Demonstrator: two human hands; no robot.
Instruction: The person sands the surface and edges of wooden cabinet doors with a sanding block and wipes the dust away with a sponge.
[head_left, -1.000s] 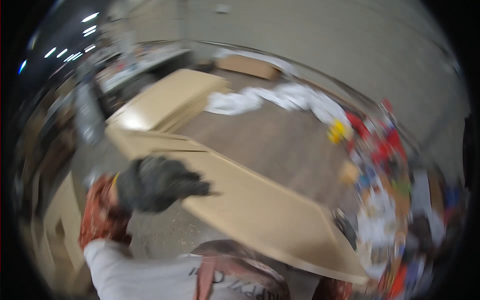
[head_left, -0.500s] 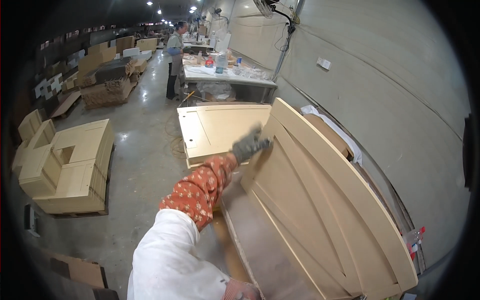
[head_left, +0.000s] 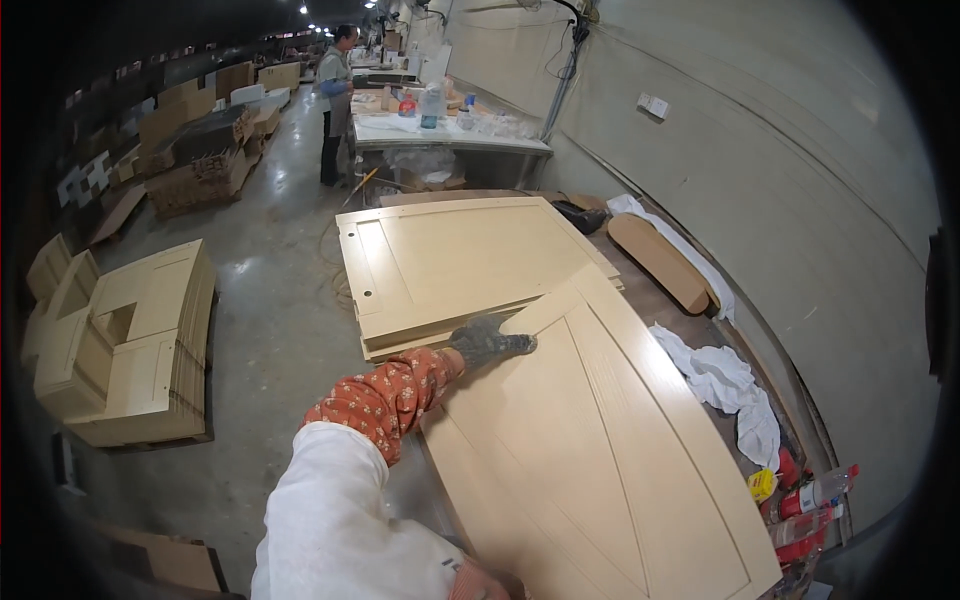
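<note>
My left hand (head_left: 490,342), in a dark grey glove, is closed on the far left corner of a cream door panel (head_left: 600,420). Its thumb lies over the panel's face, and its other fingers are mostly hidden at the edge. The panel has a raised frame and slanting grooves, and its broad face is turned up in front of me. Just beyond the hand, a stack of similar cream panels (head_left: 450,255) bears two dark round holes at its left side. My right hand is out of sight.
Along the right wall lie a crumpled white cloth (head_left: 725,385), a brown rounded board (head_left: 655,262) and plastic bottles (head_left: 815,495). Stacked cream panels (head_left: 150,340) stand on the floor at left. A person (head_left: 335,100) stands beside a far worktable (head_left: 450,137).
The door panel has come down from a steep upright tilt to lie nearly flat. My left hand has moved down and toward me with its corner, uncovering the cloth and bottles behind.
</note>
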